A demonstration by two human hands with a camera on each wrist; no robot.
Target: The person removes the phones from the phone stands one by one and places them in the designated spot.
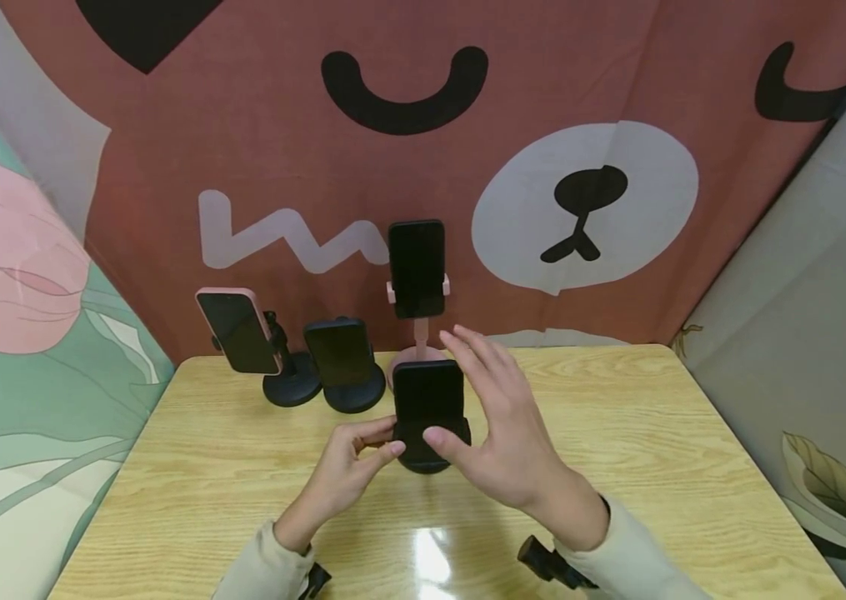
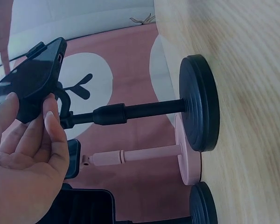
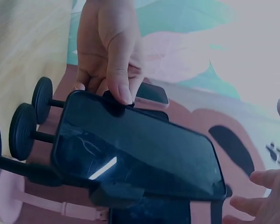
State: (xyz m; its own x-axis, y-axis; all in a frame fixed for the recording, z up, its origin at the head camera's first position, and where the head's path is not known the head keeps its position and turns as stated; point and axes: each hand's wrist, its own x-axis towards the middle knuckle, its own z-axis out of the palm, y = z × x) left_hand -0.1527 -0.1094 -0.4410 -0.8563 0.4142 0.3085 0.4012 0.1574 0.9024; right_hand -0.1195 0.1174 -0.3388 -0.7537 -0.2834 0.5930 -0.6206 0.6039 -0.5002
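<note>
A black smartphone (image 1: 428, 390) sits tilted in the clamp of a black phone stand (image 2: 154, 108), its dark screen facing up toward me. At its left side my left hand (image 1: 340, 471) pinches the clamp's edge between thumb and fingers; the same grip shows in the left wrist view. My right hand (image 1: 513, 433) is raised on the right with fingers spread and extended. Its thumb (image 1: 447, 444) overlaps the lower part of the phone in the head view, while the right wrist view shows its fingertips beyond the phone's far end. The stand's round base (image 2: 200, 102) is on the table.
Behind stands a pink phone stand (image 1: 421, 333) holding a phone (image 1: 417, 268). To the left, two more black stands carry a pink-edged phone (image 1: 240, 331) and a dark phone (image 1: 340, 352). The wooden table (image 1: 618, 417) ends at a printed cloth (image 1: 302, 150).
</note>
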